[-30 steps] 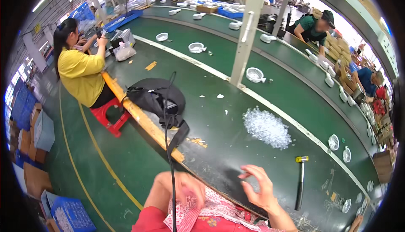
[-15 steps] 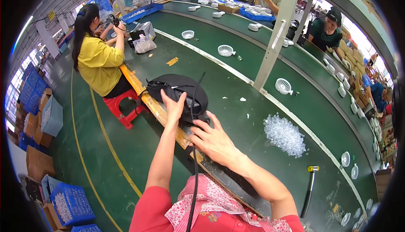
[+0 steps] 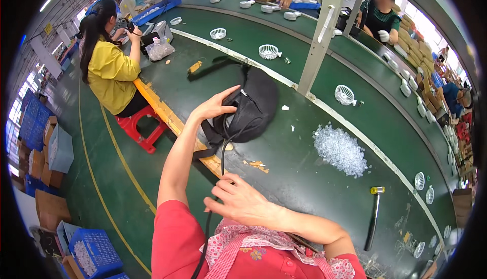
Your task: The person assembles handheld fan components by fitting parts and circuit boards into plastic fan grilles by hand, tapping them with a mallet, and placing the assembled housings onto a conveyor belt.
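Note:
A black fabric bag (image 3: 259, 104) with straps and a zip lies on the dark green worktable, close to its near edge. My left hand (image 3: 215, 107) rests against the bag's left side, thumb and fingers apart on the fabric around its opening. A thin black cable (image 3: 222, 160) comes out of the bag and runs down past my body to the lower edge. My right hand (image 3: 241, 201) is held nearer to me, its fingers curled around this cable. What lies inside the bag is hidden.
Small clear plastic pieces (image 3: 339, 149) lie heaped at the right, near a yellow-headed hammer (image 3: 374, 218). White round grilles (image 3: 269, 51) sit on the green conveyor beyond. A metal post (image 3: 323, 35) stands at the table's far edge. At left, a person in yellow (image 3: 112, 66) sits on a red stool (image 3: 143, 127).
The bag has shifted away from the table edge and to the right, turning so a strap stretches out behind it. My right hand has left the bag and come back toward me along the cable.

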`<move>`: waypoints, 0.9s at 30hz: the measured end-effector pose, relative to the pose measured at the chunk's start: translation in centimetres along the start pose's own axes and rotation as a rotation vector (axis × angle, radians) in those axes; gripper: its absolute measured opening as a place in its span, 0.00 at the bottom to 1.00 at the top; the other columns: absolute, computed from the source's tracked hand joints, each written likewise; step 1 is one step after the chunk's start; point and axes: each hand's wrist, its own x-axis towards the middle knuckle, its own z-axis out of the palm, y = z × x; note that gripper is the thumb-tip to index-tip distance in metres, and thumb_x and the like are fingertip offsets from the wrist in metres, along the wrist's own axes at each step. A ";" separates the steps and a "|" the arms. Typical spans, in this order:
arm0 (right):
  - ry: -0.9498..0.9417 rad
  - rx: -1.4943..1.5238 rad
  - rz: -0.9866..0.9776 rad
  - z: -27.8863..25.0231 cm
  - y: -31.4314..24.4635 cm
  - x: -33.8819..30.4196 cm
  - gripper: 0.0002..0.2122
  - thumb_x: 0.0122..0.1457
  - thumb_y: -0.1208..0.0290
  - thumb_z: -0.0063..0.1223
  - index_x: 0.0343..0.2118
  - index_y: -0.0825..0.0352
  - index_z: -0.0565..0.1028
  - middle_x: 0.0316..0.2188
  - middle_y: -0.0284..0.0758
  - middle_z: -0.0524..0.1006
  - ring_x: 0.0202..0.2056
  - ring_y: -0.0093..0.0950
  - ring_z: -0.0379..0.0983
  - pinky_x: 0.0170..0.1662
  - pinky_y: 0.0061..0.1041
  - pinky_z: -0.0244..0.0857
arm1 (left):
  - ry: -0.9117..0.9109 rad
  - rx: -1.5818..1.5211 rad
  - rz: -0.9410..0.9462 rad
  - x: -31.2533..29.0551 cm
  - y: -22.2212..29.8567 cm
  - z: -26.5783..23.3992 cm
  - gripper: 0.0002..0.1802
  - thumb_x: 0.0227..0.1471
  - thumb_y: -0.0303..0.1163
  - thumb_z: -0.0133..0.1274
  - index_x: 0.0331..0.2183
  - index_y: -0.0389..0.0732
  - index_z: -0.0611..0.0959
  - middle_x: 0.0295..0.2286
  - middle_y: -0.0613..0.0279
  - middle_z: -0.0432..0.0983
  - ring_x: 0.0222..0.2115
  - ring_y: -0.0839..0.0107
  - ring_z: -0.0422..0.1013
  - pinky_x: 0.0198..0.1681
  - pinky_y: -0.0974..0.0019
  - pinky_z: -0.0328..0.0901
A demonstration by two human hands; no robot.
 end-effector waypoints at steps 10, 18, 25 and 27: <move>0.151 0.026 -0.007 4.1 0.8 2.8 0.13 0.45 0.70 0.55 0.36 0.64 0.74 0.33 0.33 0.69 0.41 0.30 0.66 0.43 0.28 0.59 | 0.711 0.122 0.127 -12.3 3.7 12.7 0.27 0.46 0.20 0.58 0.50 0.41 0.75 0.41 0.61 0.71 0.34 0.71 0.69 0.38 0.70 0.65; -0.079 0.406 -0.044 0.0 1.4 0.9 0.24 0.47 0.78 0.56 0.51 0.67 0.70 0.47 0.42 0.69 0.54 0.39 0.63 0.60 0.38 0.56 | 1.004 -0.400 0.086 -10.8 3.2 14.0 0.11 0.59 0.23 0.49 0.43 0.30 0.79 0.40 0.58 0.73 0.28 0.76 0.71 0.30 0.74 0.67; 0.282 0.560 0.657 -3.4 10.2 -1.9 0.10 0.59 0.80 0.50 0.43 0.70 0.76 0.39 0.37 0.77 0.42 0.27 0.75 0.47 0.25 0.68 | 1.104 -0.951 0.101 -11.0 3.8 12.1 0.16 0.64 0.35 0.44 0.42 0.30 0.77 0.36 0.56 0.76 0.35 0.71 0.72 0.42 0.69 0.67; 0.327 0.431 0.643 -0.7 12.4 -1.4 0.12 0.58 0.79 0.52 0.46 0.71 0.75 0.43 0.38 0.76 0.43 0.28 0.74 0.46 0.25 0.68 | 1.088 -0.968 0.127 -10.1 4.3 12.1 0.16 0.65 0.35 0.43 0.41 0.31 0.77 0.37 0.55 0.76 0.35 0.72 0.72 0.41 0.69 0.68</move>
